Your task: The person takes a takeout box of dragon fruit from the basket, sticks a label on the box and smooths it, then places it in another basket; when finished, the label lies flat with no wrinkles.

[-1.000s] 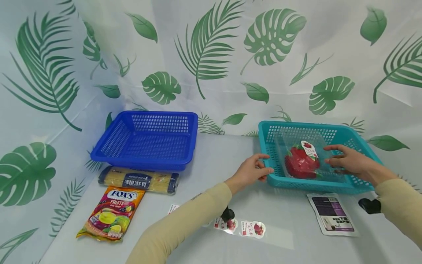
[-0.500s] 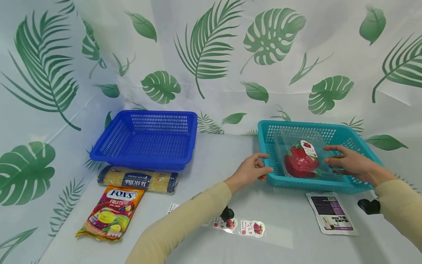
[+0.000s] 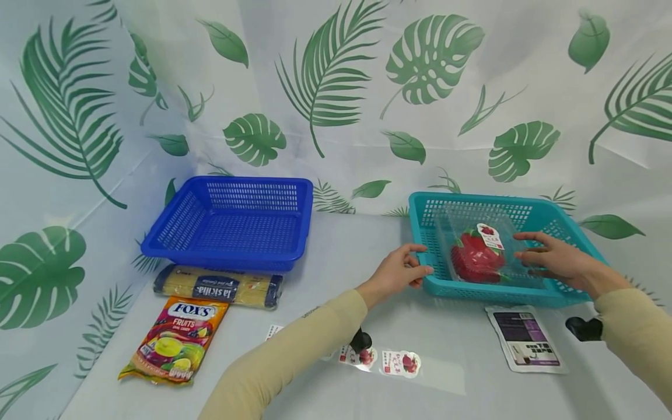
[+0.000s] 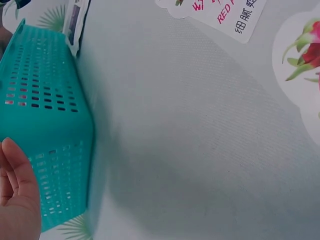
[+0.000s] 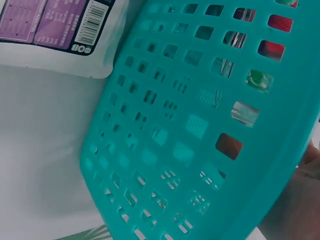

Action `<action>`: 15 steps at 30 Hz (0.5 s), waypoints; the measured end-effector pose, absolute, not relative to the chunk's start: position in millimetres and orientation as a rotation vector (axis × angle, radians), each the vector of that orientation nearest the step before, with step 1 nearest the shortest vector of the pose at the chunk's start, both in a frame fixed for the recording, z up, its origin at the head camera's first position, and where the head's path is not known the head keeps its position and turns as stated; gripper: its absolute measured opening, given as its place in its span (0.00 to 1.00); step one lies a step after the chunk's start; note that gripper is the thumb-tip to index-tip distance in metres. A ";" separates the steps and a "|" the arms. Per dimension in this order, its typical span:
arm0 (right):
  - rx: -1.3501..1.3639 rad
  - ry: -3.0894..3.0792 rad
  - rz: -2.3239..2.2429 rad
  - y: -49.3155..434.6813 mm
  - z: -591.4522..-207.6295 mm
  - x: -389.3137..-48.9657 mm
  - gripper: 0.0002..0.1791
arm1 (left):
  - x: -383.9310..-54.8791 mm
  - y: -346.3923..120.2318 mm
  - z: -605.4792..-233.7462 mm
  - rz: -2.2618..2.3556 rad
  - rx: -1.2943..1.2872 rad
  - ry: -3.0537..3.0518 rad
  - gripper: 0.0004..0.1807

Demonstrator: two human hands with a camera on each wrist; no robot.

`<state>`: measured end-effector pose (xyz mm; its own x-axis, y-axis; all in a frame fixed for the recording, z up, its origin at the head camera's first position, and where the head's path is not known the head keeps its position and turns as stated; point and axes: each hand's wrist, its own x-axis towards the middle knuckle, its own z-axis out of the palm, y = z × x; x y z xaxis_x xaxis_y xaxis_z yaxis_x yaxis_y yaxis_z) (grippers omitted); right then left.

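In the head view, a teal plastic basket (image 3: 488, 294) stands at the right. Inside lies a clear plastic box (image 3: 446, 219) of red dragon fruit (image 3: 475, 256), with a printed label (image 3: 490, 236) on top. My left hand (image 3: 397, 268) is at the basket's left rim, index finger and thumb over the edge, other fingers bent below. My right hand (image 3: 559, 259) reaches over the basket's right side, its loosely bent fingers at the right end of the box. The left wrist view has the left hand (image 4: 17, 185) against the basket rim. Basket wall (image 5: 165, 100) mostly hides the right hand (image 5: 295, 200).
A blue basket (image 3: 231, 254) stands at the left behind a pasta packet (image 3: 220, 287) and a FOX'S candy bag (image 3: 175, 344). A white and purple pouch (image 3: 526, 339) lies before the teal basket. Label stickers (image 3: 401, 364) lie on the table (image 3: 336, 245) near the left forearm.
Both hands keep their places at the teal basket and box. The whole head view shifts slightly left; no object has visibly moved on the table.
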<state>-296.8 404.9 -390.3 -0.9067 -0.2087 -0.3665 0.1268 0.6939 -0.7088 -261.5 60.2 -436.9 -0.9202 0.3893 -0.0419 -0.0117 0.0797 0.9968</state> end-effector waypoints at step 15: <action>-0.059 2.547 -1.056 409.1 -387.1 -297.1 0.44 | -258.4 53.6 -439.3 1.912 0.411 2.032 0.28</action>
<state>-297.1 409.1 -387.1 -0.9266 -0.1813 -0.3296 0.1051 0.7165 -0.6897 -258.4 53.6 -439.3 -0.9076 0.4184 -0.0348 -0.0093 0.0628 0.9980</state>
